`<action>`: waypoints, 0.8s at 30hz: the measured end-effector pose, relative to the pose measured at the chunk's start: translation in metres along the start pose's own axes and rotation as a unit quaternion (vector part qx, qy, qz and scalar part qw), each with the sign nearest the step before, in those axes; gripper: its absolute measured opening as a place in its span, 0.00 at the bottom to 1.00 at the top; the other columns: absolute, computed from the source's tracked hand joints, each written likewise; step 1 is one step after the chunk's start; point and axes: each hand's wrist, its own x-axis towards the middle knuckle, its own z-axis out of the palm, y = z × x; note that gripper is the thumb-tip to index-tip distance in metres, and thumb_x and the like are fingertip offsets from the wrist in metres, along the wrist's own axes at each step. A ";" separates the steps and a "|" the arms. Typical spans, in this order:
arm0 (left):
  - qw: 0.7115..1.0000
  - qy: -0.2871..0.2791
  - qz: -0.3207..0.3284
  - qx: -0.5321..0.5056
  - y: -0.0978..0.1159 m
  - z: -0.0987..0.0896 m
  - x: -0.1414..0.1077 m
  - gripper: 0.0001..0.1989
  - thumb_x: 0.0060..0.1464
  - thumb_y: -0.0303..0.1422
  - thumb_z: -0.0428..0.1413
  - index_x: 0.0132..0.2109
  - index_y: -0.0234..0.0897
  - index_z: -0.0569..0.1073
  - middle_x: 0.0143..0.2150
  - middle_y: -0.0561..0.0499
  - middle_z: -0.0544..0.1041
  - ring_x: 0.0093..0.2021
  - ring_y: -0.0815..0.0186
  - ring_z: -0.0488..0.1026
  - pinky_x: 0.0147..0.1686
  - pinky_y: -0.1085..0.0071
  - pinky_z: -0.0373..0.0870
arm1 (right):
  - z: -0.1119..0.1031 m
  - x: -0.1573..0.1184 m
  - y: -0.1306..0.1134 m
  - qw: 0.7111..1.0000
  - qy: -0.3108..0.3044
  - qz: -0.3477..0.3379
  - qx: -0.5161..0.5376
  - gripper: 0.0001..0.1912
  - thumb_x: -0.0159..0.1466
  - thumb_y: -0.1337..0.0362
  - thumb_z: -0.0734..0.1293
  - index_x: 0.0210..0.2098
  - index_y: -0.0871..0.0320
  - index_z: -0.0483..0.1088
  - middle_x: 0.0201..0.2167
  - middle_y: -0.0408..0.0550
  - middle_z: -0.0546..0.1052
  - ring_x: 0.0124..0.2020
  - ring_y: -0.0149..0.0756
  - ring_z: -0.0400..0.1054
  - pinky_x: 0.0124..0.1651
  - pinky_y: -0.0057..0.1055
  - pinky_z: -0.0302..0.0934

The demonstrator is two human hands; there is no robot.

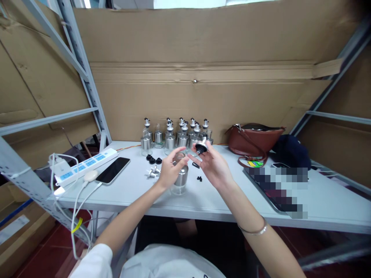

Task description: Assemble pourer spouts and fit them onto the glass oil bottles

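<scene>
My left hand (169, 170) is curled around the upper part of a glass bottle (181, 179) with a brushed-metal sleeve, which stands upright near the table's front edge. In my right hand (216, 166), a pourer cap (201, 147) with a silver top and black underside is pinched between the fingers, above and to the right of the bottle's mouth. Beyond both hands, several similar bottles (169, 143) stand in a cluster, most with pourer caps fitted. Left of my left hand lie black stoppers (158, 160) and silver spout pieces (152, 172). Small black parts (199, 178) lie right of the bottle.
A white power strip (87, 166) with cables and a phone (113, 171) occupy the table's left side. On the right are a brown leather bag (252, 141), a dark cap (291, 150) and a partly blurred tablet-like object (262, 189). Cardboard panels (203, 100) and metal posts enclose the table.
</scene>
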 end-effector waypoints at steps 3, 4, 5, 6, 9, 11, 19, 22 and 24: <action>0.998 0.045 0.034 0.031 0.010 -0.015 0.023 0.16 0.58 0.43 0.54 0.49 0.40 0.69 0.30 0.54 0.71 0.30 0.68 0.72 0.35 0.72 0.68 | -0.009 -0.001 0.000 1.000 0.023 -0.012 0.002 0.16 0.52 0.49 0.74 0.32 0.52 0.72 0.38 0.43 0.78 0.40 0.38 0.72 0.44 0.39 0.69; 0.996 0.062 0.046 0.045 0.012 -0.022 0.034 0.14 0.60 0.43 0.52 0.48 0.40 0.68 0.29 0.55 0.70 0.31 0.68 0.71 0.36 0.72 0.68 | -0.013 -0.002 0.002 1.000 0.030 -0.011 0.001 0.16 0.52 0.50 0.74 0.32 0.52 0.73 0.38 0.43 0.78 0.39 0.37 0.71 0.43 0.38 0.69; 0.993 0.078 0.058 0.060 0.013 -0.028 0.047 0.12 0.62 0.43 0.50 0.47 0.41 0.66 0.29 0.56 0.69 0.32 0.69 0.71 0.38 0.72 0.68 | -0.017 -0.003 0.004 0.999 0.035 -0.008 -0.001 0.15 0.52 0.50 0.74 0.33 0.52 0.73 0.37 0.43 0.78 0.38 0.37 0.71 0.42 0.37 0.69; 0.991 0.091 0.066 0.077 0.013 -0.034 0.061 0.11 0.63 0.42 0.49 0.46 0.41 0.66 0.28 0.56 0.68 0.32 0.69 0.70 0.39 0.72 0.67 | -0.021 -0.005 0.006 0.999 0.040 -0.002 -0.003 0.15 0.52 0.50 0.74 0.33 0.52 0.73 0.37 0.44 0.78 0.37 0.37 0.71 0.41 0.37 0.69; 0.982 0.106 0.068 0.139 0.007 -0.052 0.102 0.09 0.64 0.39 0.48 0.45 0.38 0.66 0.31 0.55 0.70 0.31 0.70 0.70 0.39 0.69 0.68 | -0.031 -0.009 0.011 0.999 0.046 0.016 -0.003 0.14 0.51 0.52 0.75 0.32 0.52 0.74 0.35 0.44 0.77 0.35 0.36 0.70 0.38 0.34 0.68; 0.976 0.104 0.061 0.182 -0.004 -0.062 0.122 0.11 0.63 0.38 0.51 0.46 0.35 0.68 0.35 0.52 0.72 0.33 0.68 0.71 0.39 0.65 0.70 | -0.034 -0.012 0.011 0.999 0.045 0.023 0.001 0.13 0.51 0.53 0.75 0.31 0.52 0.74 0.36 0.43 0.77 0.35 0.35 0.70 0.37 0.33 0.68; 0.955 0.087 0.035 0.281 -0.065 -0.072 0.143 0.15 0.62 0.37 0.54 0.51 0.33 0.70 0.48 0.45 0.74 0.45 0.61 0.74 0.45 0.58 0.73 | -0.034 -0.018 0.005 0.999 0.039 0.033 0.006 0.12 0.52 0.55 0.74 0.32 0.53 0.75 0.37 0.44 0.76 0.35 0.34 0.69 0.36 0.31 0.67; 0.949 0.090 0.034 0.299 -0.082 -0.071 0.143 0.15 0.62 0.37 0.54 0.52 0.34 0.69 0.50 0.45 0.73 0.47 0.60 0.73 0.46 0.57 0.73 | -0.034 -0.019 0.005 0.999 0.032 0.035 0.007 0.12 0.52 0.55 0.75 0.31 0.54 0.75 0.36 0.44 0.75 0.35 0.33 0.68 0.36 0.30 0.66; 0.945 0.096 0.036 0.310 -0.092 -0.072 0.143 0.15 0.62 0.37 0.54 0.53 0.34 0.69 0.51 0.45 0.73 0.48 0.60 0.73 0.47 0.56 0.72 | -0.033 -0.020 0.005 0.999 0.023 0.037 0.004 0.12 0.52 0.54 0.75 0.31 0.55 0.75 0.35 0.44 0.75 0.34 0.32 0.68 0.36 0.29 0.66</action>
